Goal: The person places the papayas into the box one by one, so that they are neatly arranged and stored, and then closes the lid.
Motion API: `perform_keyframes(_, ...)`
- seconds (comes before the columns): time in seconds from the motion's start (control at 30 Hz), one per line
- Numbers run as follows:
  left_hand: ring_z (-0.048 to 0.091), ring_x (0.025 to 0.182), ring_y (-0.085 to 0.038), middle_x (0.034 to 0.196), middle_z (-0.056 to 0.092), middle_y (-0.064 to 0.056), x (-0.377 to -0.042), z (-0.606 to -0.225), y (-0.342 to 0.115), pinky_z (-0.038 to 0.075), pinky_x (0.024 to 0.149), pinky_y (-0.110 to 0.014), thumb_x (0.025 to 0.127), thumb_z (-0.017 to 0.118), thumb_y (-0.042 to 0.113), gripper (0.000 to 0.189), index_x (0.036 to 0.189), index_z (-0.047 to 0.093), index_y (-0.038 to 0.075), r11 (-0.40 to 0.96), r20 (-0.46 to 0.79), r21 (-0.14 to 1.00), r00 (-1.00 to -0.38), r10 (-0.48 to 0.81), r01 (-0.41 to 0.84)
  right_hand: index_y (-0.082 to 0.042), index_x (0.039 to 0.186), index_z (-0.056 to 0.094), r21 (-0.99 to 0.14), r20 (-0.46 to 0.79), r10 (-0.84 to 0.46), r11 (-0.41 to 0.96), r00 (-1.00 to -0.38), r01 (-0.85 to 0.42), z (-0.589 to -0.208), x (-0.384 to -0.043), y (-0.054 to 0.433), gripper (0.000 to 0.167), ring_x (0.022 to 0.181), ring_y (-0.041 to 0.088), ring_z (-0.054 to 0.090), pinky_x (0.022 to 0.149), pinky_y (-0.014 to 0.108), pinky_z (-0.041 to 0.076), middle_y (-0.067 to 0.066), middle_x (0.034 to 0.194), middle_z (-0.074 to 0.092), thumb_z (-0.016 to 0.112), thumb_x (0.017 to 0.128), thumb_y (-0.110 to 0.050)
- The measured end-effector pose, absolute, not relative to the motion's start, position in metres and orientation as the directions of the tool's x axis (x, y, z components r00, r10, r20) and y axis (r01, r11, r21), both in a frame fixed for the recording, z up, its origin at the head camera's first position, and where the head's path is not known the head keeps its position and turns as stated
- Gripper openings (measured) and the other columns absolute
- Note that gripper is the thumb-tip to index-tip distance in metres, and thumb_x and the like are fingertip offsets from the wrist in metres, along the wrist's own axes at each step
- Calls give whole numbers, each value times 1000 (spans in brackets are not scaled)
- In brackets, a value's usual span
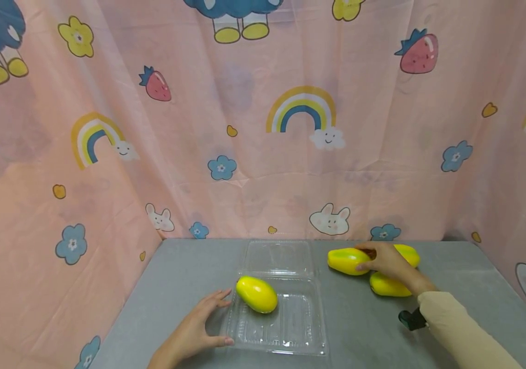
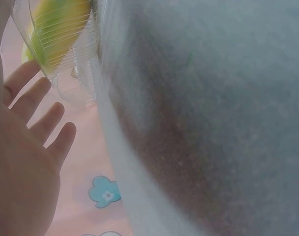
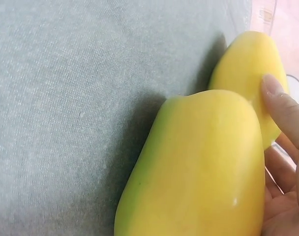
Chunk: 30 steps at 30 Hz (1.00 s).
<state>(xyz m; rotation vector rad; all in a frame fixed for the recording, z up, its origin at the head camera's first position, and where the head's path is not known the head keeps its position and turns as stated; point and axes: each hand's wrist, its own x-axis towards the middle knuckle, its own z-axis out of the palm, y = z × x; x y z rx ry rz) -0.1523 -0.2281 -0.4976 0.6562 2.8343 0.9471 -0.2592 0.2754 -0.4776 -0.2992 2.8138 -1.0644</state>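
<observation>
A clear plastic clamshell box [image 1: 299, 335] lies with its lid [image 1: 278, 258] folded back. One yellow papaya [image 1: 256, 294] rests in the left part of its tray. My left hand [image 1: 198, 323], fingers spread and relaxed, is at the box's left edge; in the left wrist view its fingertips [image 2: 40, 84] overlap the clear wall, and contact is hard to tell. On the right, my right hand [image 1: 384, 262] holds a second papaya [image 1: 346, 261] by its right end, thumb [image 3: 273, 86] on the near side. Two more papayas, one behind [image 1: 407, 254] and one nearer [image 1: 389, 285], lie by that hand.
The grey tabletop [image 1: 189, 266] carries everything. A pink printed curtain [image 1: 263, 195] hangs behind it and along both sides. Below the right forearm, a black object [image 1: 412, 319] sticks out by the beige sleeve [image 1: 461, 323].
</observation>
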Motion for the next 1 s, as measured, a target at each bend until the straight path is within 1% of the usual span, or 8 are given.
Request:
perform_keyframes(0.37, 35, 148, -31, 160, 37, 4, -153, -500, -228, 37, 112, -64, 68, 83, 58, 79, 134, 58, 22, 713, 77, 588, -903, 422, 383, -1, 136, 57, -673, -20, -215, 725, -976, -145, -478, -256, 278, 69, 115, 32, 63, 98, 50, 54, 18, 133, 63, 80, 81, -36)
perform_keyframes(0.77, 34, 149, -32, 160, 38, 3, -152, -498, -228, 37, 112, -65, 68, 84, 55, 79, 134, 58, 21, 708, 82, 592, -902, 423, 385, 0, 138, 54, -686, -23, -205, 715, -978, -134, -469, -250, 275, 74, 119, 39, 61, 99, 50, 54, 22, 135, 60, 79, 81, -41)
perform_keyframes(1.0, 34, 149, -32, 160, 38, 4, -152, -498, -228, 36, 112, -65, 68, 84, 55, 79, 134, 58, 21, 708, 74, 597, -905, 419, 377, -1, 139, 54, -680, 8, -209, 716, -978, -158, -461, -244, 270, 77, 121, 40, 60, 98, 50, 55, 22, 136, 60, 78, 81, -44)
